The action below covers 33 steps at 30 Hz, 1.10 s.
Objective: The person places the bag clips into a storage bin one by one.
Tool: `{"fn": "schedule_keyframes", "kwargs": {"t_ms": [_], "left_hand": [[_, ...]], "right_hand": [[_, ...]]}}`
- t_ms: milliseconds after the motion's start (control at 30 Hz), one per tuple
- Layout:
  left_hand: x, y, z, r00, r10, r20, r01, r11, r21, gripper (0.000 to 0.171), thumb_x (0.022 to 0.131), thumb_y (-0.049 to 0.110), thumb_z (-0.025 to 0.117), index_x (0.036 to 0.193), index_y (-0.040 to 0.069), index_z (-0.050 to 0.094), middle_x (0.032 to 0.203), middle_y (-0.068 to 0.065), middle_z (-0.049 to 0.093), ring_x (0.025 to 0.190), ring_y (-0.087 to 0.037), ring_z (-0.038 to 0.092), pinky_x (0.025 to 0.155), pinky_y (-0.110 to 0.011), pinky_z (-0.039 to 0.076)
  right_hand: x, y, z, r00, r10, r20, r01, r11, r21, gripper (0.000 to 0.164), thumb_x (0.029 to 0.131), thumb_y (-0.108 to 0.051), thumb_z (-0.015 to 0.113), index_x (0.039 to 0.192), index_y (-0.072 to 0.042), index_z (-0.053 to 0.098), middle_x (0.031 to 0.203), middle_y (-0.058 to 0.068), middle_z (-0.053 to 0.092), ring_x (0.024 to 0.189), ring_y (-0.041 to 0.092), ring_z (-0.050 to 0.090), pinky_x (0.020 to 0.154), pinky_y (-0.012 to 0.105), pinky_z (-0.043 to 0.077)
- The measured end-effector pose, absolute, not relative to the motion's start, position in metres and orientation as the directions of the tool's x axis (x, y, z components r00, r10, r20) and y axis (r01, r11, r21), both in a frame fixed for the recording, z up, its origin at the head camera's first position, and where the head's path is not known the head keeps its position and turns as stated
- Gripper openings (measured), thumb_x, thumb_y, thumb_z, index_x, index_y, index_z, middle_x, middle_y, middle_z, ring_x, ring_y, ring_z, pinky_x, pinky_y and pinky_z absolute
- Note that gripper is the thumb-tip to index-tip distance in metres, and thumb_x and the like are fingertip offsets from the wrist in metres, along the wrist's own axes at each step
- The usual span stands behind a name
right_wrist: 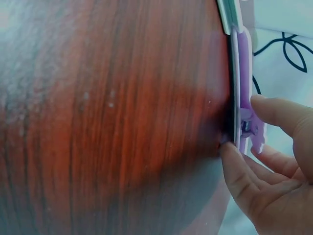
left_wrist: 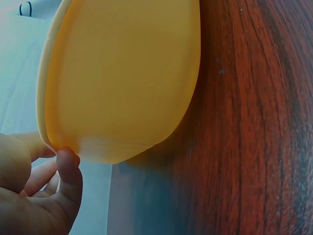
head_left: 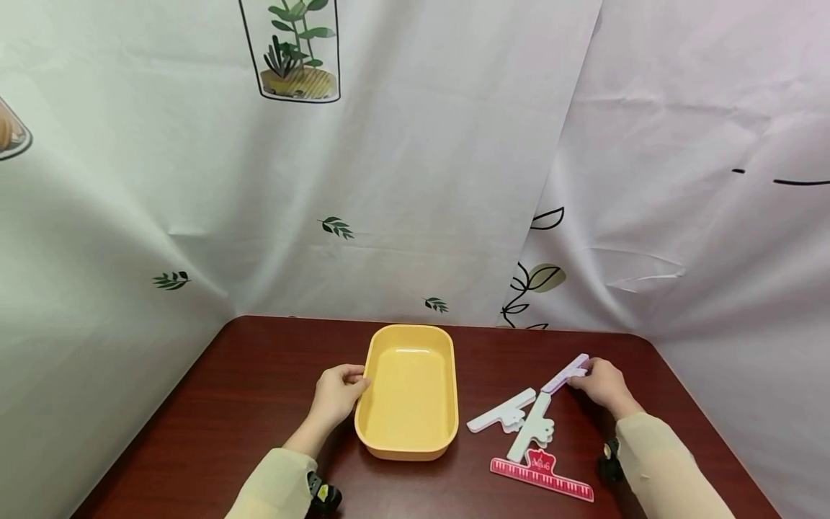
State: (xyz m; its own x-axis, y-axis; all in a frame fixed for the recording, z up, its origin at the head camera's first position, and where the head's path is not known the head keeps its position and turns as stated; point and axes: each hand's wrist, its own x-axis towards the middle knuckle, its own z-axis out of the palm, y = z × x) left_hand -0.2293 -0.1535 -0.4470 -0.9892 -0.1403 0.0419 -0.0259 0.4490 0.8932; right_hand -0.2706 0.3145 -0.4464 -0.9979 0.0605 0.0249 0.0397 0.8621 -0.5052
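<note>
At the left rim of a yellow rectangular tray point(head_left: 407, 393), my left hand point(head_left: 334, 393) pinches the edge between thumb and fingers. The left wrist view shows the thumb inside the tray wall point(left_wrist: 122, 88). My right hand point(head_left: 603, 383) is at a purple long-jawed clip point(head_left: 561, 376), its fingers and thumb on either side of the clip's handle. In the right wrist view the spring of this purple clip point(right_wrist: 246, 98) shows between the fingertips. The clip's near end meets a white clip point(head_left: 533, 429). Another white clip point(head_left: 502, 412) lies to the left of that one.
A red clip point(head_left: 542, 476) with a piano-key pattern lies nearest the front, touching the white clip's lower end. Everything rests on a dark reddish wooden table point(head_left: 272, 360). Behind and beside it hangs a pale cloth point(head_left: 415, 180) with plant drawings.
</note>
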Motion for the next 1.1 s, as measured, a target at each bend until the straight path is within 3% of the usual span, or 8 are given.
{"fn": "schedule_keyframes", "kwargs": {"t_ms": [167, 333, 500, 700, 1100], "left_hand": [[-0.229, -0.153, -0.4472, -0.989, -0.145, 0.032, -0.035, 0.437, 0.899, 0.028, 0.085, 0.007, 0.066, 0.11, -0.005, 0.066, 0.089, -0.013, 0.066, 0.07, -0.013, 0.061, 0.055, -0.026, 0.054], [-0.2285, -0.1524, -0.4474, -0.989, -0.143, 0.03, -0.034, 0.426, 0.904, 0.028, 0.085, 0.006, 0.066, 0.11, -0.005, 0.065, 0.088, -0.012, 0.065, 0.068, -0.012, 0.06, 0.054, -0.026, 0.054], [-0.2283, -0.1522, -0.4477, -0.99, -0.139, 0.039, -0.025, 0.428, 0.904, 0.028, 0.084, 0.006, 0.066, 0.109, -0.006, 0.065, 0.088, -0.013, 0.066, 0.069, -0.012, 0.061, 0.055, -0.026, 0.054], [-0.2284, -0.1527, -0.4478, -0.989, -0.138, 0.046, -0.019, 0.437, 0.899, 0.027, 0.084, 0.006, 0.066, 0.109, -0.006, 0.065, 0.088, -0.013, 0.066, 0.068, -0.012, 0.061, 0.053, -0.026, 0.053], [-0.2283, -0.1523, -0.4483, -0.989, -0.14, 0.046, -0.021, 0.443, 0.896, 0.027, 0.085, 0.006, 0.066, 0.109, -0.005, 0.066, 0.088, -0.012, 0.066, 0.068, -0.012, 0.06, 0.053, -0.026, 0.053]], "right_hand": [[-0.2692, 0.3168, -0.4477, -0.995, 0.091, -0.032, 0.091, 0.766, -0.637, 0.049, 0.077, -0.015, 0.072, 0.106, 0.019, 0.051, 0.073, 0.017, 0.059, 0.055, 0.014, 0.057, 0.052, 0.028, 0.052], [-0.2679, 0.3187, -0.4491, -0.989, 0.104, -0.1, 0.143, 0.598, -0.788, 0.057, 0.079, -0.008, 0.072, 0.116, 0.023, 0.041, 0.088, 0.022, 0.056, 0.065, 0.013, 0.06, 0.061, 0.033, 0.058], [-0.2669, 0.3199, -0.4488, -0.982, 0.099, -0.164, 0.191, 0.438, -0.879, 0.056, 0.083, -0.003, 0.067, 0.122, 0.023, 0.036, 0.086, 0.014, 0.057, 0.068, 0.009, 0.062, 0.066, 0.033, 0.059], [-0.2657, 0.3192, -0.4466, -0.968, 0.127, -0.216, 0.245, 0.296, -0.923, 0.056, 0.085, 0.001, 0.063, 0.127, 0.022, 0.033, 0.082, 0.005, 0.057, 0.069, 0.008, 0.06, 0.066, 0.028, 0.059], [-0.2665, 0.3201, -0.4478, -0.961, 0.156, -0.229, 0.258, 0.204, -0.944, 0.063, 0.088, -0.002, 0.061, 0.136, 0.02, 0.028, 0.083, 0.003, 0.06, 0.07, 0.006, 0.063, 0.068, 0.027, 0.059]]}}
